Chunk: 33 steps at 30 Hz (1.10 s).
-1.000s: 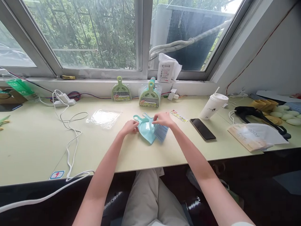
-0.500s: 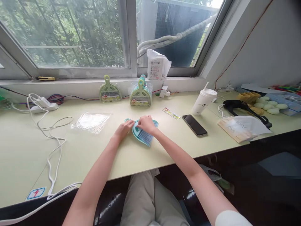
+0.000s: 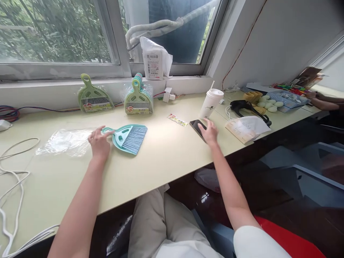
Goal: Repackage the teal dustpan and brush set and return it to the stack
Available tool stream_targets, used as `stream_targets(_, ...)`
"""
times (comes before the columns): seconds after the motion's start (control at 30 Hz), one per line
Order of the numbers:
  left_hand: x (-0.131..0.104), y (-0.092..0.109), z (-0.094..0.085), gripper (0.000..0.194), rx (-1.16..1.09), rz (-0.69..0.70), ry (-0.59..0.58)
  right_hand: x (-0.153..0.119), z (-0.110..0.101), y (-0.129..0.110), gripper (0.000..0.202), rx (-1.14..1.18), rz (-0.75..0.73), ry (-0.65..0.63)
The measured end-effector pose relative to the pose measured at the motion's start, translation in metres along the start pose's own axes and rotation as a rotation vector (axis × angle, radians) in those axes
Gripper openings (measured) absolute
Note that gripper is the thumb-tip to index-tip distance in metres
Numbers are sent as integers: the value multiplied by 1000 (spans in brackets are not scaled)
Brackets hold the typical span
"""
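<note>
A light blue dustpan with a brush [image 3: 130, 139] lies on the pale table, its handle pointing left. At the handle end is my left hand [image 3: 100, 141], fingers spread, the index finger reaching onto the handle. My right hand [image 3: 209, 132] rests over the black phone [image 3: 198, 128], thumb and fingers apart, covering its right part. A clear plastic bag [image 3: 68, 142] lies flat left of my left hand. Between the dustpan and the phone there is a small printed label [image 3: 177, 120].
Packaged green dustpan sets [image 3: 138, 98] and another one [image 3: 94, 96] lean at the wall. A white cup [image 3: 211, 103] stands behind the phone. Rightward are a tissue pack [image 3: 245, 129], a black strap and green egg-shaped objects. White cables lie left; another person's arm shows far right.
My right hand has left the dustpan and moved right to the phone. My left hand has opened at the handle. The dustpan shows fully now, and the view has turned right.
</note>
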<state>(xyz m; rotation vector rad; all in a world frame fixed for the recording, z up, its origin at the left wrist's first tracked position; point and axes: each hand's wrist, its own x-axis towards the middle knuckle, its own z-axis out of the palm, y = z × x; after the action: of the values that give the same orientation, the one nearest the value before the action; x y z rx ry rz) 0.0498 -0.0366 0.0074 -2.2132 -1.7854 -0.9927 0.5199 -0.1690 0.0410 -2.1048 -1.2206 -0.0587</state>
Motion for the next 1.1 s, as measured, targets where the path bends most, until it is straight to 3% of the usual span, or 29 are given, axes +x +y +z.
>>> stream_targets(0.1,4,-8,6,51,-143,-73,105,4,-19,61,102,-24,180,-186)
stream_targets(0.17,6,-10,9,48,-231,-60,133,1,-20,76,115,-3,184,-309)
stream_targets(0.23,6,-10,10,51,-280,-29,114,-5,-16,76,115,16,158,-310)
stream_targets(0.4,4,-10,9,54,-308,-5,131,-42,-17,53,103,-57,117,-170)
stream_targets(0.63,6,-4,9,42,-317,-21,189,-167,-37,0,104,-159,-26,-214)
stream_targets(0.77,4,2,8,51,-336,-6,179,-208,-36,-35,106,-146,-86,-257)
stream_targets(0.87,3,3,7,55,-339,-1,185,-208,-41,-47,101,-114,-135,-263)
stream_targets(0.97,4,1,9,56,-333,-4,180,-181,-49,-40,81,-5,-222,-262)
stream_targets(1.03,5,0,11,53,-336,-2,171,-152,-52,-26,55,150,-352,-369)
stream_targets(1.1,5,0,12,48,-344,3,160,-123,-48,-9,52,311,-466,-499)
